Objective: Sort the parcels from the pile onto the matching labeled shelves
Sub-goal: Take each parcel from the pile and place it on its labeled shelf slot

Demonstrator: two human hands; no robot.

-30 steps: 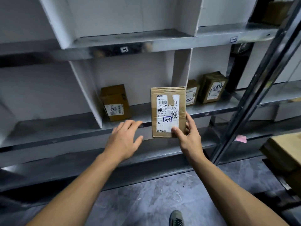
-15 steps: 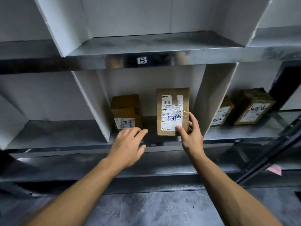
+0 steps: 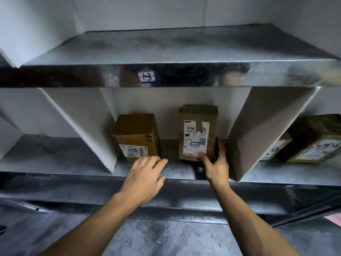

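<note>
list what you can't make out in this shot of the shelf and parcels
Head view only:
Tall parcel label: small print too small, part torn away.
Right hand fingers: motion-blurred, in shadow beside that parcel.
Short parcel lower corner: behind the left hand.
Far-right parcels: cut by frame edge, partly behind the divider.

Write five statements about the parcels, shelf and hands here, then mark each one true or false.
1. The tall parcel stands upright on the shelf. True.
2. The right hand grips the short box. False: it grips the tall parcel, thumb on its label.
3. The left hand holds a parcel. False: it is open and holds nothing.
4. The tall parcel and the short box share one compartment. True.
5. The bay to the right has no parcels. False: two parcels sit there.
</note>
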